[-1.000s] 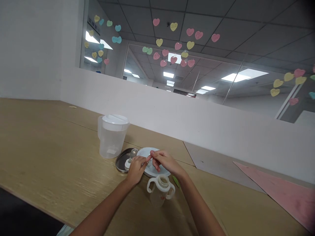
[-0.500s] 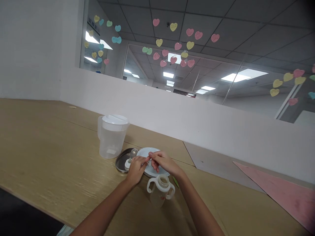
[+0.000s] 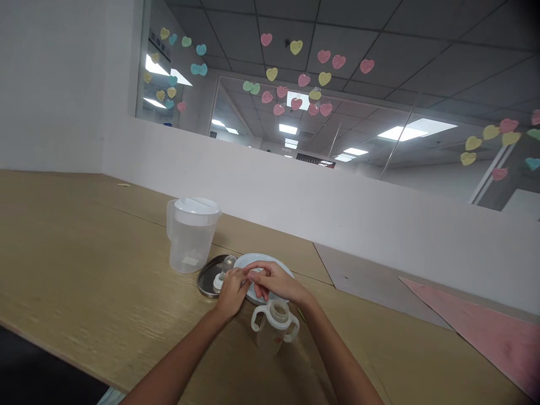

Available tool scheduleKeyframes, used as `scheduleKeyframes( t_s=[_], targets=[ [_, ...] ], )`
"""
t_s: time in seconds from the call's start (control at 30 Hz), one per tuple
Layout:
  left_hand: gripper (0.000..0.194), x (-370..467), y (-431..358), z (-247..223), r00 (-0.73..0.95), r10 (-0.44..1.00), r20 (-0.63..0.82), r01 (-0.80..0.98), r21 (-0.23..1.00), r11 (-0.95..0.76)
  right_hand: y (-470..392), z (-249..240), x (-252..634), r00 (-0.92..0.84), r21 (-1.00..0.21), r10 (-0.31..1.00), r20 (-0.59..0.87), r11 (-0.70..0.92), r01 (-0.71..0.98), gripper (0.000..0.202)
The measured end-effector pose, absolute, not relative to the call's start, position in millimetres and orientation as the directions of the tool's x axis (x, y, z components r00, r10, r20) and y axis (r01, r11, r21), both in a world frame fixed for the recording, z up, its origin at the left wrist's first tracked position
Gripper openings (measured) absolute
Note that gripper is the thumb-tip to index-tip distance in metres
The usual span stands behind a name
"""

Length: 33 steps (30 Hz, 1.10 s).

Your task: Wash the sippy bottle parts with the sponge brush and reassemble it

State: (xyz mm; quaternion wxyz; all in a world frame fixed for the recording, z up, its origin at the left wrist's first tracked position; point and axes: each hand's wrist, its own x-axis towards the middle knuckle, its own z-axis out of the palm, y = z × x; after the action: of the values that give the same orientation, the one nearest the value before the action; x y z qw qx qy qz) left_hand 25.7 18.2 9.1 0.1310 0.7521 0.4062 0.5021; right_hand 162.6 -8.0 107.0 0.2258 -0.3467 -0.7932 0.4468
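My left hand (image 3: 231,291) and my right hand (image 3: 276,280) meet over the near-left part of a white plate (image 3: 257,257). Fingers of both are closed together at one spot; whatever lies between them is hidden or too small to make out. Just in front stands a clear baby bottle (image 3: 270,338) with a two-handled white collar and an uncovered mouth. Left of the plate, a bottle nipple with white ring (image 3: 226,268) sits in a metal tray (image 3: 205,281), partly behind my left hand.
A lidded translucent pitcher (image 3: 192,242) stands behind the tray on the wooden table (image 3: 105,253). Something thin and green (image 3: 301,315) shows beside my right forearm. A pink sheet (image 3: 476,320) lies at right, and a white wall (image 3: 274,194) closes off the back.
The fingers of my right hand have shifted left and folded over the fingertips of my left hand. My left hand, the bottle, tray and pitcher stay about where they were.
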Motion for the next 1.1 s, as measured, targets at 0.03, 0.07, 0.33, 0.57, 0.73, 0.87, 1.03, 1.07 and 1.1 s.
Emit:
scheduleKeyframes(
  t_s=[0.03,0.07,0.33,0.57,0.73,0.87,1.03,1.07,1.1],
  targets=[
    [0.042,25.7,17.9,9.7,0.166,0.741,0.650,0.477,0.605,-0.638,-8.0,106.9,162.6,-0.650,-0.865,0.758,0.044,0.354,0.355,0.044],
    [0.043,25.6,17.6,10.2,0.168,0.740,0.652,0.474,0.604,-0.640,-7.5,106.4,162.8,-0.643,-0.866,0.765,0.041,0.348,0.360,0.044],
    [0.032,25.1,17.0,11.8,0.191,0.727,0.660,0.447,0.600,-0.663,13.2,86.1,174.4,-0.518,-0.825,0.854,0.048,0.327,0.462,0.046],
    [0.026,25.4,17.5,10.5,0.173,0.728,0.663,0.447,0.606,-0.658,8.4,87.8,167.4,-0.409,-0.624,0.897,0.166,0.417,0.661,0.025],
    [0.024,25.5,18.3,8.2,0.159,0.719,0.676,0.446,0.601,-0.663,1.0,92.2,158.7,-0.272,-0.235,0.890,0.366,0.371,0.898,0.020],
    [0.023,26.2,19.6,6.5,0.119,0.724,0.680,0.460,0.608,-0.647,-3.3,97.8,154.5,-0.250,-0.123,0.888,0.385,0.318,0.940,0.027],
    [0.026,25.6,20.6,5.1,0.115,0.718,0.687,0.457,0.605,-0.652,-7.3,100.5,150.9,-0.300,0.004,0.900,0.317,0.315,0.949,0.040],
    [0.027,25.1,20.7,5.2,0.122,0.715,0.688,0.455,0.602,-0.657,-7.8,100.8,150.5,-0.315,-0.005,0.894,0.319,0.334,0.943,0.039],
    [0.028,24.6,20.8,5.4,0.133,0.712,0.690,0.454,0.596,-0.662,-8.4,101.4,150.3,-0.323,-0.024,0.887,0.331,0.351,0.936,0.037]
  ],
)
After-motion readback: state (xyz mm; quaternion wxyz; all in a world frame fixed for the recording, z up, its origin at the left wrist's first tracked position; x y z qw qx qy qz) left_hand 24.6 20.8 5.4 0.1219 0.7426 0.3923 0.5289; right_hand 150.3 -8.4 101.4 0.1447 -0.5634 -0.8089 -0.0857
